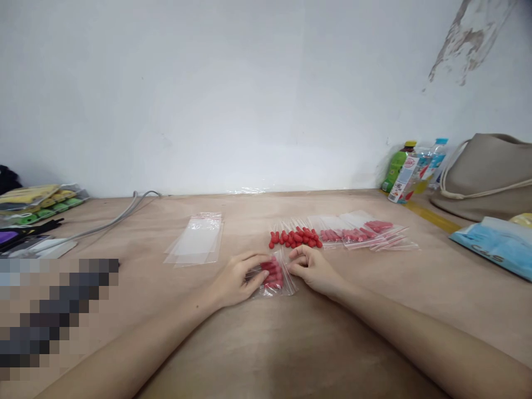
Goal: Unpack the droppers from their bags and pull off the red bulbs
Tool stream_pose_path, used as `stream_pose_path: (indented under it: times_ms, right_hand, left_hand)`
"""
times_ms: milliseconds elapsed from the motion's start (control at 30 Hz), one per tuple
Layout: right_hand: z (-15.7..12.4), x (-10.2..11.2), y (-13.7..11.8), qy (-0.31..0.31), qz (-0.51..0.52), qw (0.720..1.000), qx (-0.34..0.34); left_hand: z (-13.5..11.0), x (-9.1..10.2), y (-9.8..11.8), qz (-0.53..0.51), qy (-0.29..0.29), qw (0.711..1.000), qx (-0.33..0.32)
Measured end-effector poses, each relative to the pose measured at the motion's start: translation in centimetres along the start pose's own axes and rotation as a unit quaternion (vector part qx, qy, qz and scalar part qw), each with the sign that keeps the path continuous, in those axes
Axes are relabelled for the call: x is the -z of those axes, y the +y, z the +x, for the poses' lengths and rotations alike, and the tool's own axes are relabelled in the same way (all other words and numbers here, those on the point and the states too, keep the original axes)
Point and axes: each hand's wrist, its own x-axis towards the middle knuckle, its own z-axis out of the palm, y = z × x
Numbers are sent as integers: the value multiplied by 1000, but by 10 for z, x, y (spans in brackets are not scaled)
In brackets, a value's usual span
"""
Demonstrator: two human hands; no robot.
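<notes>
In front of me a clear zip bag lies on the table with several red-tipped pieces inside it. My left hand grips the bag from the left, its thumb and fingers closed over the red ends. At the bag's zip edge my right hand is closed in a pinch, thumb against fingers. Just behind the bag lies a loose pile of red-tipped sticks, their thin pale stems pointing to the wall. To the right of that pile, filled zip bags overlap one another.
Flat, unfilled zip bags are stacked at left. A grey cable crosses the far left. Bottles, a grey drawstring bag and a blue packet stand or lie at right. A white wall bounds the back.
</notes>
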Motion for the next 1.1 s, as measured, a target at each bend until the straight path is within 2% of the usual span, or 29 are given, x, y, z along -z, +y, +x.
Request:
stream_pose_path:
  times_ms: [67, 233, 367, 500, 767, 1033, 1100]
  right_hand:
    - [1, -1, 3, 1, 8, 1000, 8]
    - [2, -3, 8, -23, 69, 997, 35]
    - [2, -6, 8, -36, 98, 993, 52]
    - [2, -9, 8, -17, 98, 994, 51]
    - [3, -11, 7, -13, 101, 992, 70]
    - [1, -6, 3, -49, 2, 992, 113]
    - [0, -4, 4, -58, -44, 986, 151]
  left_hand:
    - [7, -2, 0, 20, 0, 999, -32]
    - [25, -7, 1, 76, -45, 988, -125]
    - [29, -9, 0, 81, -47, 983, -158]
    - [27, -8, -1, 102, -39, 978, -179]
    - [31, -5, 2, 169, -115, 967, -151]
    - [29, -8, -2, 123, -117, 977, -127]
    - [28, -7, -3, 110, -111, 981, -118]
